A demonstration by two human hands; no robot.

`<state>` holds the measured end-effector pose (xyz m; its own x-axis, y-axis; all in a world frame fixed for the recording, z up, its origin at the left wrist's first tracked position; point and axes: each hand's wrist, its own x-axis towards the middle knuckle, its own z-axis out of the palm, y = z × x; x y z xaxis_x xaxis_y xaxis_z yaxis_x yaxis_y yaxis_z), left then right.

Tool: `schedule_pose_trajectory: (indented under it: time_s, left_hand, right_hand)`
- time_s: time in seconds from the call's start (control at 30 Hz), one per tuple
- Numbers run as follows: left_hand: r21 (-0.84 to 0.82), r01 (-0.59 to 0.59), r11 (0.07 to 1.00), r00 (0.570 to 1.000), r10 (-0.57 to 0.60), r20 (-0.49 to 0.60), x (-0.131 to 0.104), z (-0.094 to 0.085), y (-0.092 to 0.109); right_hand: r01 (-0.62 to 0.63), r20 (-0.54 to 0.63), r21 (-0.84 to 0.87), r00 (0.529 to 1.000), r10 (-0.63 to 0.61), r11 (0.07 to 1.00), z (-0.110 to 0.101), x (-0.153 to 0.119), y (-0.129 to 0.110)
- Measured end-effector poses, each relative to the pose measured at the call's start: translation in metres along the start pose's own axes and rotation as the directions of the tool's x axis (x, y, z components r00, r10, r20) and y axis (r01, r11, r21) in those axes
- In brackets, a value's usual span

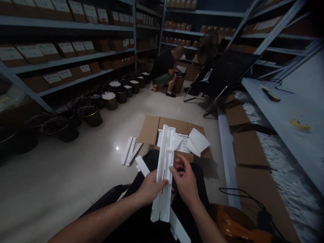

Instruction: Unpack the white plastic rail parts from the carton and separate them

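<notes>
A long white plastic case (165, 168), opened lengthwise into two channels, is held above the lap. My left hand (151, 187) grips its left side, with the thumb across the lower middle. My right hand (184, 177) is at the right edge, thumb tip against the case and the other fingers curled and apart. Another white strip (179, 227) lies across the lap beneath the case. Beyond the knees stands an open cardboard box (149, 130) holding white parts and a white foam sheet (199, 139).
Several white strips (130, 151) lie on the floor left of the box. Dark baskets (91, 116) line the left shelves. A person (163, 69) crouches at the back, near a black chair (225, 72). Open boxes (250, 148) stand beside the right table (286, 111).
</notes>
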<state>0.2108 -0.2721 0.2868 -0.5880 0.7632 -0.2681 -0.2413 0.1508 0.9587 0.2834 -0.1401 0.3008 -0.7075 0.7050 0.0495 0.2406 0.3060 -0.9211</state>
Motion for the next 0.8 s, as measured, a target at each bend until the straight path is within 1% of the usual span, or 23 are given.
schedule_pose_trajectory:
  time_s: [0.07,0.13,0.23,0.33,0.43,0.53,0.6,0.7,0.8]
  left_hand:
    - [0.058,-0.007,0.998,1.000,0.007,0.013,-0.003,0.001,0.002]
    - [0.114,-0.031,0.993,0.999,0.027,0.036,-0.005,0.002,0.004]
    - [0.162,-0.072,0.984,0.996,0.062,0.063,-0.007,0.001,0.005]
    - [0.184,-0.064,0.981,0.997,0.056,0.051,-0.006,0.001,0.002]
    - [0.189,-0.036,0.981,0.999,0.027,0.046,-0.006,0.001,-0.001]
    - [0.188,-0.037,0.981,0.998,0.029,0.048,-0.006,0.001,0.000]
    - [0.199,-0.056,0.978,0.997,0.045,0.059,-0.005,0.001,0.003]
    - [0.203,-0.069,0.977,0.995,0.054,0.081,-0.004,-0.001,0.007]
    - [0.210,-0.070,0.975,0.996,0.057,0.066,-0.004,0.000,0.005]
  right_hand:
    - [0.087,0.002,-0.093,0.996,-0.088,0.992,-0.005,0.020,-0.010]
    - [0.151,0.054,-0.155,0.988,-0.144,0.976,-0.009,0.036,-0.017]
    - [0.169,0.142,-0.139,0.979,-0.149,0.976,-0.013,0.048,-0.016]
    - [0.133,0.182,-0.059,0.976,-0.120,0.989,-0.011,0.047,-0.006]
    - [0.065,0.202,0.025,0.977,-0.068,0.998,-0.008,0.043,0.002]
    - [0.030,0.216,0.085,0.975,-0.048,0.996,-0.008,0.042,0.001]
    - [0.052,0.224,0.076,0.972,-0.068,0.996,-0.011,0.044,-0.003]
    - [0.094,0.234,-0.004,0.968,-0.091,0.996,-0.015,0.046,-0.008]
    - [0.113,0.248,-0.070,0.964,-0.093,0.991,-0.016,0.047,-0.007]
